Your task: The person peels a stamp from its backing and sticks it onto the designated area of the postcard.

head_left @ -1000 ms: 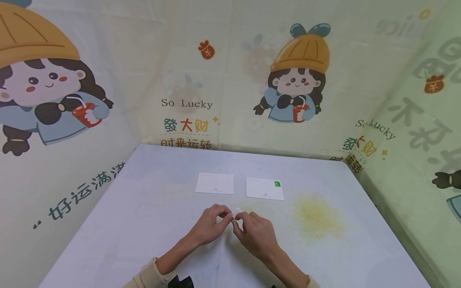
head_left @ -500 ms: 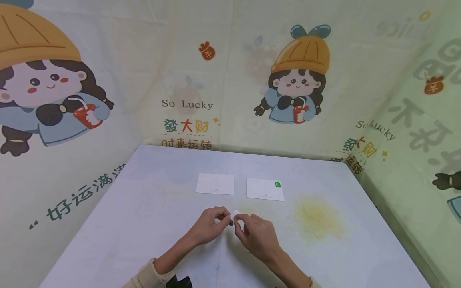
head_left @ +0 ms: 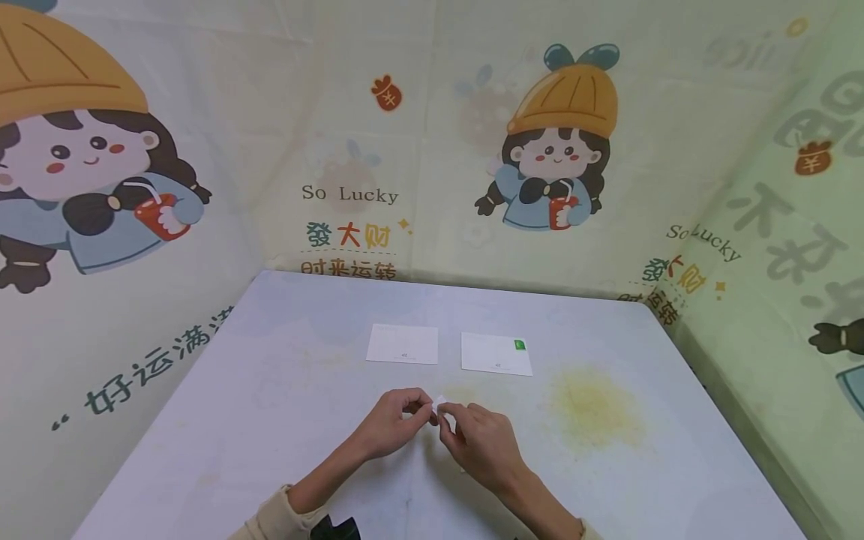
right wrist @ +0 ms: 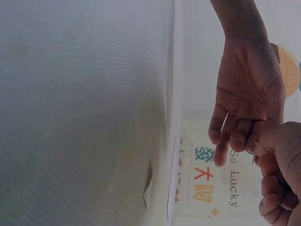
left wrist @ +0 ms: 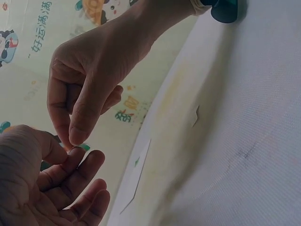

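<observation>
Above the table's middle, both hands meet at the fingertips. Between them is a small white piece of paper, mostly covered by the fingers. My left hand pinches one side of it with thumb and forefinger; in the left wrist view its other fingers are loosely bent. From the opposite side my right hand pinches the paper, thumb against forefinger. In the right wrist view only a thin edge of the paper shows. Beyond the hands lie two white cards: a plain left card and a right card bearing a green stamp.
A small curled paper scrap lies on the white table, near the right hand. Yellow stains mark the tabletop at right. Printed curtains enclose the back and sides. Dark objects show at the near edge.
The left fingertips have dropped slightly toward the person. The white paper has tilted between the fingertips and shifted a little left. Both cards have stayed put.
</observation>
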Demonstrator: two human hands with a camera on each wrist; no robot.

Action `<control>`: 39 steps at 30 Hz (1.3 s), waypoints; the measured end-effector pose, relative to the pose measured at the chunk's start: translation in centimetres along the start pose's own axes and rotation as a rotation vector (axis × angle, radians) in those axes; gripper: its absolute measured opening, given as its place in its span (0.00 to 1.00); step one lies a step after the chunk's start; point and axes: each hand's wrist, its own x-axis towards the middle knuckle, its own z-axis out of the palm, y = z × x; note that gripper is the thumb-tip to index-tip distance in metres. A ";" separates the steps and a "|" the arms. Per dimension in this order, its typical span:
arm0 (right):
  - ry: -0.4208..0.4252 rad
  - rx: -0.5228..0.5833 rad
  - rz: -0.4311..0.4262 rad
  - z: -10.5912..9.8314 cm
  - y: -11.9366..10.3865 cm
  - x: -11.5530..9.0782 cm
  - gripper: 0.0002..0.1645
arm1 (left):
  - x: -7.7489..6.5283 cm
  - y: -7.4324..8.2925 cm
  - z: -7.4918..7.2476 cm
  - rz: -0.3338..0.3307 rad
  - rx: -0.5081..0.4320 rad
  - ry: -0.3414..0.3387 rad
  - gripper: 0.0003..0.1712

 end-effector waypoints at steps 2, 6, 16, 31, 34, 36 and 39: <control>-0.006 -0.002 0.000 0.0 0.0 0.0 0.15 | 0.0 -0.1 0.0 0.000 -0.010 -0.007 0.10; -0.011 -0.013 -0.003 0.1 0.0 0.0 0.15 | 0.0 -0.2 -0.1 -0.002 -0.012 -0.016 0.10; -0.011 -0.021 -0.002 0.3 0.0 0.0 0.07 | 0.0 -0.1 -0.3 0.009 -0.013 -0.026 0.11; 0.006 -0.029 0.034 0.0 0.2 0.3 0.11 | 0.2 -0.5 -0.7 -0.014 0.011 -0.013 0.11; 0.013 -0.031 0.035 -0.1 0.4 0.3 0.11 | 0.1 -0.5 -0.8 -0.014 0.009 -0.011 0.11; 0.013 -0.030 0.039 -0.2 0.5 0.3 0.11 | 0.1 -0.6 -0.9 -0.014 0.010 -0.006 0.11; 0.003 -0.032 0.046 -0.3 0.5 0.3 0.11 | 0.1 -0.6 -1.0 -0.020 0.010 0.001 0.11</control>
